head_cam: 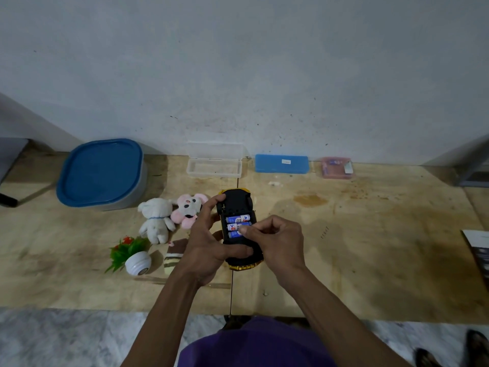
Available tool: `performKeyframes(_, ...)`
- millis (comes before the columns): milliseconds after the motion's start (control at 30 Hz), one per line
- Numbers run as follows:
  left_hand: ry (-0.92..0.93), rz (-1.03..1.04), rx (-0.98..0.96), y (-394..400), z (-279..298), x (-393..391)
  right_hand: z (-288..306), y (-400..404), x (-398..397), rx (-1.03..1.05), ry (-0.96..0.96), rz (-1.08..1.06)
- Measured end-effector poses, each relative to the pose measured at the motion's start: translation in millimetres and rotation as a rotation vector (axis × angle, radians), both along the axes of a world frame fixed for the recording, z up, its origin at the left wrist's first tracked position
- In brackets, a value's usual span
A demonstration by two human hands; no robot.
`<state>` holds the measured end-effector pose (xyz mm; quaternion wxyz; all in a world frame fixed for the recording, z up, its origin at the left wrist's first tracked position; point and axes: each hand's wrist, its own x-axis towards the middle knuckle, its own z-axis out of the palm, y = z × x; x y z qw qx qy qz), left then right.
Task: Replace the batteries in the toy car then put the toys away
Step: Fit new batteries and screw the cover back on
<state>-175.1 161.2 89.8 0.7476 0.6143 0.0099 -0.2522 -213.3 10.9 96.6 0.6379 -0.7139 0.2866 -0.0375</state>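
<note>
While the left hand (209, 242) wraps its grip around the upturned yellow-and-black plastic toy car (239, 205), the right hand (277, 243) presses curled fingertips (244, 230) onto blue cylindrical batteries (238, 219).

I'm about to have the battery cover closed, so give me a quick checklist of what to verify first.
1. Toy car steadied, underside up: ok, the left hand grips its side.
2. Compartment filled: ok, three blue batteries lie side by side in it.
3. Last battery fully seated: cannot tell, the right hand has its fingers pressing on the lower ones and covers their ends.
4. Polarity correct: cannot tell, markings too small.
5. Battery cover within reach: cannot tell, no cover is visible on the table.
6. Storage ready for the toys: not ok, the blue-lidded container is closed.
</note>
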Motion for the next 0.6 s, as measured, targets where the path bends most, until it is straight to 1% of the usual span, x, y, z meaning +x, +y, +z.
performKeyframes(100, -0.002, 0.004, 0.003, 0, -1, 0, -1, -3, 3, 0.034, 0.039, -0.015)
performKeyframes(333, 0.015, -0.013, 0.005, 2, -4, -1, -4, -8, 4, 0.076, 0.063, -0.007)
performKeyframes(433, 0.015, -0.028, 0.012, 1, -4, 0, -6, -7, 4, 0.055, 0.075, -0.017)
performKeyframes(533, 0.044, -0.045, 0.015, 1, -7, 0, -10, -8, 1, 0.043, 0.093, 0.008)
performKeyframes(600, 0.076, -0.049, 0.010, 0, -10, 1, -9, -12, -2, 0.079, 0.110, 0.009)
